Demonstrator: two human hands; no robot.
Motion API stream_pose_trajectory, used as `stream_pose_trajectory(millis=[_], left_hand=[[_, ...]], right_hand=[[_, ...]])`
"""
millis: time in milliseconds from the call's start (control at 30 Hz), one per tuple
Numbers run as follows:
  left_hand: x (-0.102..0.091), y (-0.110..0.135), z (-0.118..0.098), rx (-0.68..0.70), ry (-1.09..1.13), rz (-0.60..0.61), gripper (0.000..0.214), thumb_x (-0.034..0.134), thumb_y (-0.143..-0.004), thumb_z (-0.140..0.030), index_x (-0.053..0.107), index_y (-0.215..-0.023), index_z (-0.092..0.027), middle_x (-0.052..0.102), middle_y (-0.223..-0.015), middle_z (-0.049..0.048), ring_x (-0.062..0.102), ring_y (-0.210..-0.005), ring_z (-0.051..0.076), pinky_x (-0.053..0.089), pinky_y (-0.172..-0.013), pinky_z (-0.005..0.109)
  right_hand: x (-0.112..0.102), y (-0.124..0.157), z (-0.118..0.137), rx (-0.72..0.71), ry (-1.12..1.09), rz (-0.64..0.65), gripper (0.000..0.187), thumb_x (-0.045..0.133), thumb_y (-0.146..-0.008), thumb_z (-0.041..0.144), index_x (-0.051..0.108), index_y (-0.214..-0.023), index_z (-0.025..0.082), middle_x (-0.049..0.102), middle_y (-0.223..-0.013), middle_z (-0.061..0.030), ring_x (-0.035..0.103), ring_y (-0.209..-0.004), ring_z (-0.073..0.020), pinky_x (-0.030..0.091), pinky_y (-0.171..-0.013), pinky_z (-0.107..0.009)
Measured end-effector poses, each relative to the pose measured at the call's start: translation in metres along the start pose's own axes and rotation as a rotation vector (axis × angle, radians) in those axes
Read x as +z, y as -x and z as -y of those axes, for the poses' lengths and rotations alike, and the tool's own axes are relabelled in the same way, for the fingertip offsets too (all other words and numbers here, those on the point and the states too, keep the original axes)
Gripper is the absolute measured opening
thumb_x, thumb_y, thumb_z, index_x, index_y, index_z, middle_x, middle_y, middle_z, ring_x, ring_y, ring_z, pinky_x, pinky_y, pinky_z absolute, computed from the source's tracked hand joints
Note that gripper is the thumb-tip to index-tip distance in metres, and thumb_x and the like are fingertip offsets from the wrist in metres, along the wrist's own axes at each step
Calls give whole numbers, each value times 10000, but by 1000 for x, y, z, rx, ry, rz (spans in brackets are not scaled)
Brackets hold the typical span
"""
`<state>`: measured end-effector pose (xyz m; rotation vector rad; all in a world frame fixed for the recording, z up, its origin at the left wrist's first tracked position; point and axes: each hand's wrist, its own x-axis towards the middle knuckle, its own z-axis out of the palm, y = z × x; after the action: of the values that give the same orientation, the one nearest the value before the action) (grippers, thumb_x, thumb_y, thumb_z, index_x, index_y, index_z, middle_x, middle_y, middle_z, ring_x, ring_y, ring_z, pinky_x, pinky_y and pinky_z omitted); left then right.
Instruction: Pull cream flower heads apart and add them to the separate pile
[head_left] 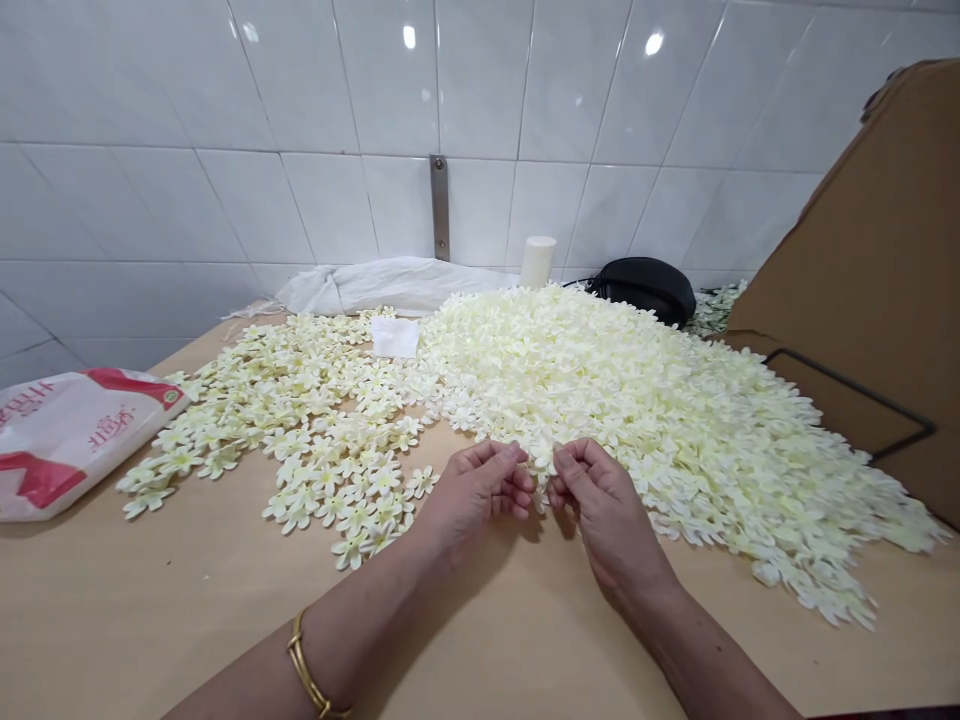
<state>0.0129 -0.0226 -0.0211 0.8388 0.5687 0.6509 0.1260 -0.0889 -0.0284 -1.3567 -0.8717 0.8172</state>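
Between my two hands, at the front of a big heap, is a pale artificial flower [539, 462] with white-yellow petals. My left hand [480, 488] pinches it at the left side, thumb against forefinger. On its other side, the thumb and forefinger of my right hand [596, 495] are closed at the petals' edge. The large heap of similar flowers [600, 370] spreads behind and to the right of my hands. To the left lies a looser spread of yellower flowers [300, 400], many face up with rounded petals.
A white and red plastic pack [82, 435] lies at the left. A white paper slip [395, 338] rests among the flowers. Behind stand a white cylinder [538, 261] and a black rounded case [646, 288]. A brown cardboard box [862, 270] bounds the right, beside a tiled wall [480, 90].
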Motion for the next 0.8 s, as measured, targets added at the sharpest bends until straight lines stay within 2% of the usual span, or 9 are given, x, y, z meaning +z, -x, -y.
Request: stream_pose_trajectory(millis=[133,233,333,433,500,567,667,800], left_hand=[[1,3,2,-33,-94,56,248,711,-623,-308,553,-688,-128,591,-561,20,522,-476,88,409,-489,217],[3,5,0,3,-147,33,231,709,-611,-278,541,-678,-135,577,-529,4,503,-460,79,398,-480,209],[3,6,-2,25,-205,8,193,672,-635,-267,533,-672,-139,560,-511,-6,489,-449,79,394,-473,212],[4,8,-5,79,-322,-20,165,629,-666,-268,526,-650,-140,550,-505,-8,469,-432,75,376,-461,212],[3,8,-7,101,-371,-44,164,613,-675,-267,517,-630,-143,536,-489,-14,449,-414,70,357,-447,208],[3,9,-9,106,-369,-55,167,605,-683,-269,509,-620,-148,527,-484,-19,437,-407,66,350,-445,206],[2,8,-9,100,-341,-43,174,600,-700,-278,511,-623,-149,542,-506,-11,455,-428,66,365,-473,206],[0,4,-6,35,-212,8,213,621,-699,-324,511,-637,-153,549,-504,-4,512,-471,87,394,-506,211]], right_hand=[[0,3,2,-102,230,6,299,424,-837,447,409,-665,202,422,-511,54,397,-467,-94,324,-432,-205],[2,4,6,-244,472,-45,307,412,-843,395,355,-607,207,334,-480,67,324,-431,-85,260,-407,-208],[3,4,8,-331,571,-75,336,384,-855,353,306,-561,209,287,-459,69,296,-410,-80,243,-398,-209],[1,4,8,-388,593,-104,311,384,-861,320,400,-576,198,359,-473,52,351,-427,-89,290,-413,-210],[-2,4,8,-471,602,-96,251,402,-859,289,522,-666,183,476,-551,19,450,-503,-109,358,-475,-221],[-5,5,8,-548,605,-35,197,427,-850,255,598,-788,179,571,-668,-18,535,-616,-135,416,-562,-239],[-8,6,9,-556,605,50,180,455,-834,222,631,-836,185,622,-711,-27,576,-647,-142,440,-585,-238],[-8,9,8,-572,685,65,201,442,-835,189,626,-753,182,616,-649,-15,563,-576,-130,414,-535,-227]])
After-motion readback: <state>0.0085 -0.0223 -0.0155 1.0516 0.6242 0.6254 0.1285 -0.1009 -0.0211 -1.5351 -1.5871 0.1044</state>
